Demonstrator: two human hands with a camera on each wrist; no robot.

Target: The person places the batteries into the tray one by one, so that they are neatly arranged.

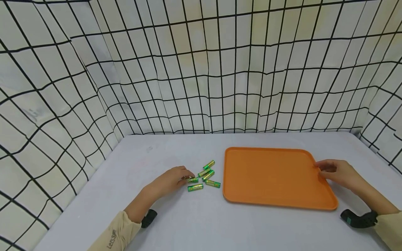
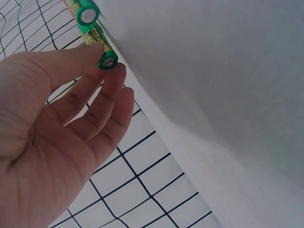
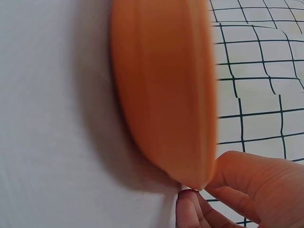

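Several green batteries (image 1: 195,187) lie in a loose cluster left of the orange tray (image 1: 276,177). The left hand (image 1: 174,179) pinches one battery (image 1: 193,180) at its near end; in the left wrist view the thumb and fingertips of the left hand (image 2: 71,109) meet around that battery (image 2: 97,40), with another battery (image 2: 87,14) just beyond. The right hand (image 1: 337,173) holds the tray's right edge; in the right wrist view the thumb and fingers of the right hand (image 3: 247,190) are at the rim of the tray (image 3: 166,85).
A white cloth-covered table (image 1: 176,226) lies under everything. Behind it and on both sides stands a white backdrop with a black grid (image 1: 220,87). Black wrist devices are on the left wrist (image 1: 149,218) and right wrist (image 1: 359,219).
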